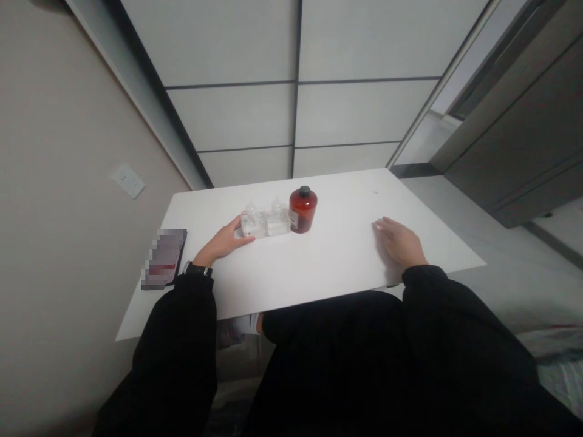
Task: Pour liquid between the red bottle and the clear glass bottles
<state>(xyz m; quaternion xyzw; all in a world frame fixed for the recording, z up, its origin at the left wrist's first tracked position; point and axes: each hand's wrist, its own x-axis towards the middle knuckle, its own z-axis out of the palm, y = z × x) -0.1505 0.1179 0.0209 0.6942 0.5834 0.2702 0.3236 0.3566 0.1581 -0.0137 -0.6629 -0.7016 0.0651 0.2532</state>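
Two clear, squarish bottles with rounded clear tops stand side by side on the white table (319, 267). My left hand (224, 241) is closed round the side of the left clear bottle (255, 225), thumb in front and fingers at its far left edge. The right clear bottle (279, 226) is beside it. Close against that one stands a red-brown bottle (304, 209) with a dark cap and a pale label. Over at the right, my right hand (403, 243) rests on the tabletop with its fingers stretched out and nothing in them.
A phone-like flat item (164, 260), its face pixelated, lies at the table's left edge. Behind the table rise white sliding panels (346, 112) with dark strips. A wall socket (128, 181) is on the left wall. My legs are under the front edge.
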